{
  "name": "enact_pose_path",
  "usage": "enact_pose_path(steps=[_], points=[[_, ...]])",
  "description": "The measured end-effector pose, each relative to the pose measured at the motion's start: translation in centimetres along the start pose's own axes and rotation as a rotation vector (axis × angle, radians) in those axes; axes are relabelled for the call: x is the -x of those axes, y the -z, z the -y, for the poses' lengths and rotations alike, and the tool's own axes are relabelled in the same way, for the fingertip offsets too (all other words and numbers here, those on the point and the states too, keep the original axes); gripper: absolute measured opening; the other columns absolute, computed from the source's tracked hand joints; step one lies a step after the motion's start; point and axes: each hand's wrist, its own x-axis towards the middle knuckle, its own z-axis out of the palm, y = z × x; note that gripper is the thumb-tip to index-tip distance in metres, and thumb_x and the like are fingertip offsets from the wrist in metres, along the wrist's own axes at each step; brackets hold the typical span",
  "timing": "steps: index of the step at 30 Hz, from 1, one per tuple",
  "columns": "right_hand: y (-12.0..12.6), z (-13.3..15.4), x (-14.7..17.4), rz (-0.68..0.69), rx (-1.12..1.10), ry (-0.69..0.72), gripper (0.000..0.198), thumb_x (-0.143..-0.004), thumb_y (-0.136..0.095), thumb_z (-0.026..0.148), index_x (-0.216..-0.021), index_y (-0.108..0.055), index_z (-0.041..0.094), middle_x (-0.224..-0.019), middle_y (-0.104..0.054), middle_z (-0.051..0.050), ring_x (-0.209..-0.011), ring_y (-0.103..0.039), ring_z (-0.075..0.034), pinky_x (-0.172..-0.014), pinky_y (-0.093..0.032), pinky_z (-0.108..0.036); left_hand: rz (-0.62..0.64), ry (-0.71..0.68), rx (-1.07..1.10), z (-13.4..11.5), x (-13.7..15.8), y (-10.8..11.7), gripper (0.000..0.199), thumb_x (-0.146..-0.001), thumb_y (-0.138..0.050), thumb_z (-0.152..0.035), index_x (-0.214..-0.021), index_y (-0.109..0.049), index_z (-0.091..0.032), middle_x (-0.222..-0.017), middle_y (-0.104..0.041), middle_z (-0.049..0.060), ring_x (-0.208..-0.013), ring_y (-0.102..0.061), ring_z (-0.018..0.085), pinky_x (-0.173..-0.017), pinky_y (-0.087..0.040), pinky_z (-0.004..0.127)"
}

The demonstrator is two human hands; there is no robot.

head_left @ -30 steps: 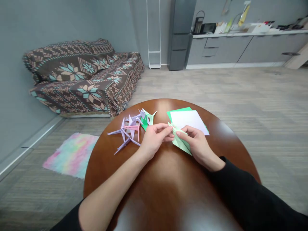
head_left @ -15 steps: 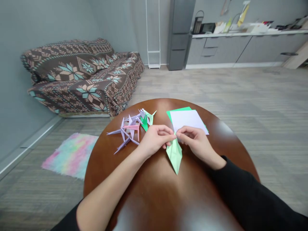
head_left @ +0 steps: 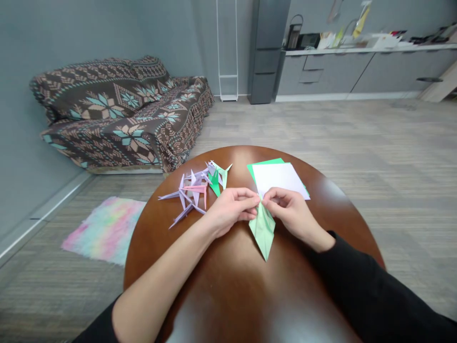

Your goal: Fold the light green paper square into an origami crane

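Light-green folded paper: this piece is over the middle of the round table, its narrow upper end between the 2 hands, its wider body tapering to a point toward the wearer; whether it touches the tabletop, I cannot tell.
Left hand: the left hand grasps the narrow end between thumb and fingers, from the left.
Right hand: the right hand pinches the same end from the right, fingers curled, fingertips close beside the left hand's.
Finished-looking folds: toward the table's far left edge, a cluster of pointed lilac paper shapes, with 1 pink shape, 1 dark-green shape and 1 pale-green shape among or beside them.
Flat sheets: near the table's far edge, right of its middle, a pale sheet lies over a green sheet, whose edges show at the far side and right.
Sleeves: black on both arms, the left sleeve further up the forearm than the right sleeve.
Beyond the table's left edge: a fluffy pastel rug and a sofa under a patterned cover.
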Motion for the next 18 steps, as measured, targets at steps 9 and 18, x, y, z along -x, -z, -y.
enact_pose_path(steps=[9,18], points=[[-0.06,0.31,0.09,0.032,-0.044,-0.034,0.017,-0.079,-0.072,0.032,-0.074,-0.064,0.017,-0.062,-0.057,0.003,-0.052,-0.044,-0.009,-0.051,-0.034,-0.024,0.005,-0.002,-0.014,-0.14,0.05,-0.13,0.035,-0.062,-0.090,-0.038,-0.076,-0.071,-0.012,-0.062,-0.060,0.000,-0.057,-0.055,0.006,-0.054,-0.047,0.016],[0.40,0.39,0.35,0.086,-0.037,-0.087,0.024,-0.085,-0.070,0.041,-0.077,-0.065,0.019,-0.059,-0.053,0.003,-0.050,-0.044,-0.011,-0.048,-0.034,-0.025,0.005,-0.116,-0.153,0.31,-0.23,0.31,0.029,-0.070,-0.084,-0.038,-0.076,-0.071,-0.013,-0.059,-0.060,-0.001,-0.051,-0.054,0.007,-0.050,-0.042,0.018]])
